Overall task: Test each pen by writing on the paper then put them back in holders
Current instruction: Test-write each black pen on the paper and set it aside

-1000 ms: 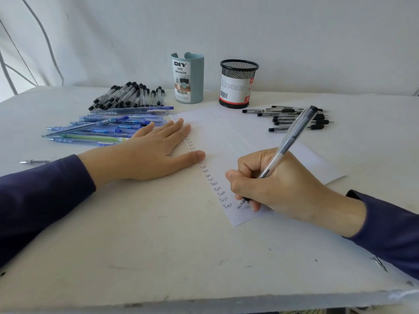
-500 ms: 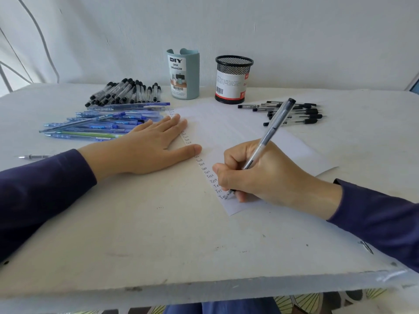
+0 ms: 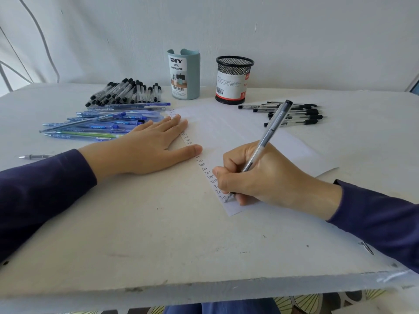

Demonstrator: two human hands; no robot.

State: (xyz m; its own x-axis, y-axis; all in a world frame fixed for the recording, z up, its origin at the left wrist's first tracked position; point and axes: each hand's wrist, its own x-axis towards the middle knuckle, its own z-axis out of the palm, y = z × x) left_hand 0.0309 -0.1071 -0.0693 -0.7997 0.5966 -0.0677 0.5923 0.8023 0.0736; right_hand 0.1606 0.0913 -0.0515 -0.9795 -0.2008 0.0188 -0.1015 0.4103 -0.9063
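My right hand (image 3: pixel 269 175) grips a clear pen with a black cap (image 3: pixel 272 130), its tip touching the near left corner of the white paper (image 3: pixel 229 128). A column of small handwritten words runs down the paper's left edge. My left hand (image 3: pixel 145 148) lies flat, fingers straight, pressing the paper's left edge. A teal desk organizer holder (image 3: pixel 184 74) and a black mesh holder (image 3: pixel 233 80) stand at the back. Blue pens (image 3: pixel 97 125) and black-capped pens (image 3: pixel 124 92) lie in piles at the left; more black-capped pens (image 3: pixel 292 114) lie at the right.
A single loose pen (image 3: pixel 37 156) lies at the far left by my left sleeve. The white table's near edge (image 3: pixel 204 288) runs across the bottom. A white wall (image 3: pixel 294 30) stands right behind the holders.
The right hand has shifted slightly along the bottom line of writing while holding the pen. The camera view has tilted a little; my left hand stays flat on the paper.
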